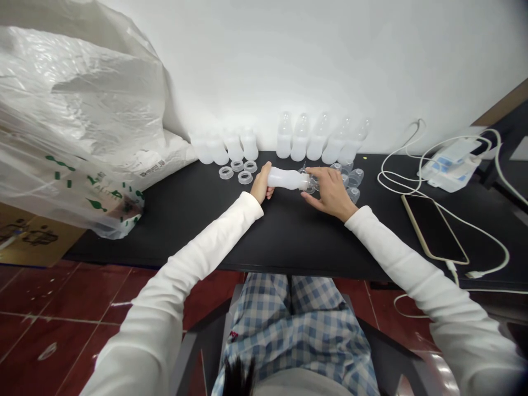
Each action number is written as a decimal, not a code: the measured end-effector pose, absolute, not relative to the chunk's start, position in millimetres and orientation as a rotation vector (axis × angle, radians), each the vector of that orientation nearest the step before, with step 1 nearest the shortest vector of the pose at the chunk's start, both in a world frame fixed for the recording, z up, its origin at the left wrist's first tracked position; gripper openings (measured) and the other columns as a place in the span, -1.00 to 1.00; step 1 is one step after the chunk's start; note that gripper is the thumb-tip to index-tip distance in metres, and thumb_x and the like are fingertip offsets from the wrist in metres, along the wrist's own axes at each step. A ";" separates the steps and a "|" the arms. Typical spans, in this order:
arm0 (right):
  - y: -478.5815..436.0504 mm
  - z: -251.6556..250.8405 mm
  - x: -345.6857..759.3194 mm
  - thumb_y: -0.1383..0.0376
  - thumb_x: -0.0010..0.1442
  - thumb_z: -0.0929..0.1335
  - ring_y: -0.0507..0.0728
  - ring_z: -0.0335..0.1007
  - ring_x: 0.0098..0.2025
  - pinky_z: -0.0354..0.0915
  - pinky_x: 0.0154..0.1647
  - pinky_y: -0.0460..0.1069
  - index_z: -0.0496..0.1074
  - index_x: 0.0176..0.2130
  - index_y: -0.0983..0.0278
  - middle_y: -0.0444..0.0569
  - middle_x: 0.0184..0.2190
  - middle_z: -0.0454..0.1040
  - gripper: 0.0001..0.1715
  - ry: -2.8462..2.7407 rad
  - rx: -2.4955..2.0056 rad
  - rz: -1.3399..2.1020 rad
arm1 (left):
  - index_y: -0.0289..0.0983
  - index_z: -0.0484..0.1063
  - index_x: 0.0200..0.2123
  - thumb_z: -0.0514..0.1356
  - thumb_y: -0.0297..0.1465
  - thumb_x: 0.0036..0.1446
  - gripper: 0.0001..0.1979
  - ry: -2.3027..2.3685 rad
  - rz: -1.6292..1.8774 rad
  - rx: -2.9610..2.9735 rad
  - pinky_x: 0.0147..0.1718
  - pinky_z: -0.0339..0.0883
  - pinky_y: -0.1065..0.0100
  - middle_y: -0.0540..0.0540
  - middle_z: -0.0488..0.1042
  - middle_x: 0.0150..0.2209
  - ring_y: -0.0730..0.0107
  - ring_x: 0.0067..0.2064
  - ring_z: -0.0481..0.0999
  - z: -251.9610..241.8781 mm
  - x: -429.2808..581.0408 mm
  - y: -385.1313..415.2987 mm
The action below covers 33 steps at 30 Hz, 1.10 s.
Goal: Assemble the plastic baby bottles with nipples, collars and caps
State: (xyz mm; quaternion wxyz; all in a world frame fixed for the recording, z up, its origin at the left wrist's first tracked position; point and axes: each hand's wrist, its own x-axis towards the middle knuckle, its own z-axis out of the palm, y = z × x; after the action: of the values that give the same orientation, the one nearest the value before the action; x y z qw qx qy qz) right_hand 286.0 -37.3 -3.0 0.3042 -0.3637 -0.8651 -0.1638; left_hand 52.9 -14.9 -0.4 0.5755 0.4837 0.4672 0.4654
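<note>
A plastic bag (74, 110) is slumping over the desk's (289, 242) left end, contents unclear. Empty-looking bottles (231, 147) are lining the back edge. Before them, the left hand (262, 186) is curling its fingers shut around the base of a milky bottle (286, 179) lying level, neck pointing right, where the right hand's (330, 192) fingers are pinching its clear cap (310, 182).
</note>
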 end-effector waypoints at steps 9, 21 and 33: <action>-37.2 -6.4 287.7 0.06 0.46 0.23 0.35 0.29 0.09 0.14 0.10 0.23 0.47 0.01 0.26 0.20 0.08 0.45 -0.60 -2.301 -1.176 -0.474 | -0.18 0.12 -0.55 -0.08 0.07 0.38 -0.44 1.110 1.102 1.104 -0.72 -0.04 0.45 0.14 0.03 -0.76 0.58 -0.75 0.00 1.1 53.8 -16.4; -44.0 -7.1 283.6 0.05 0.37 0.31 0.40 0.21 0.24 0.08 0.20 0.26 0.20 0.31 0.27 0.26 0.27 0.32 -0.35 -2.327 -1.103 -0.449 | -0.17 0.10 -0.56 -0.08 0.15 0.32 -0.41 1.119 1.092 1.117 -0.73 -0.02 0.45 0.12 0.06 -0.76 0.58 -0.74 0.03 -0.9 53.0 -14.5; -41.4 -5.4 285.0 0.17 0.38 0.29 0.39 0.28 0.15 0.12 0.15 0.30 0.37 0.18 0.20 0.21 0.15 0.39 -0.58 -2.217 -1.244 -0.323 | -0.17 0.11 -0.49 -0.05 0.15 0.33 -0.45 1.127 1.127 1.078 -0.73 -0.04 0.46 0.14 0.06 -0.76 0.56 -0.74 0.04 -0.5 54.0 -14.4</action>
State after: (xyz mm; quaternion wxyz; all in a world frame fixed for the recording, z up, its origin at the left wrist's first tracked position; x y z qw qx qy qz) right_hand 285.0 -41.4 -5.4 0.2854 -0.4654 -0.8291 -0.1209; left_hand 54.0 -14.4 -0.5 0.5718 0.4598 0.4806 0.4804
